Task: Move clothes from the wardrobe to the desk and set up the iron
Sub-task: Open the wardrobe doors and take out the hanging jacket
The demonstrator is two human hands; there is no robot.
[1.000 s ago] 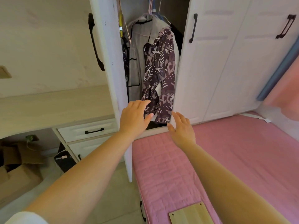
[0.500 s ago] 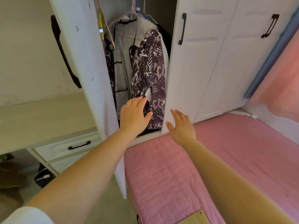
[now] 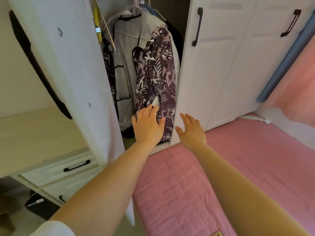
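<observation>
The white wardrobe stands with its left door (image 3: 71,68) swung open. Inside hang a purple patterned garment (image 3: 156,72) and a grey garment (image 3: 124,65) on hangers. My left hand (image 3: 147,125) reaches into the opening, fingers spread, at the lower hem of the patterned garment; whether it touches the cloth I cannot tell. My right hand (image 3: 191,131) is open beside it, in front of the edge of the shut door (image 3: 201,74). The pale wooden desk (image 3: 34,133) lies to the left behind the open door. No iron is in view.
A bed with a pink quilted cover (image 3: 230,167) fills the lower right, up against the wardrobe. Desk drawers (image 3: 68,169) with black handles sit below the desktop. A dark bag (image 3: 39,203) lies on the floor under the desk. A pink curtain (image 3: 296,86) hangs at the right.
The view has moved closer to the wardrobe and to the right. Both hands have advanced toward the opening, the left one now up against the patterned garment's hem.
</observation>
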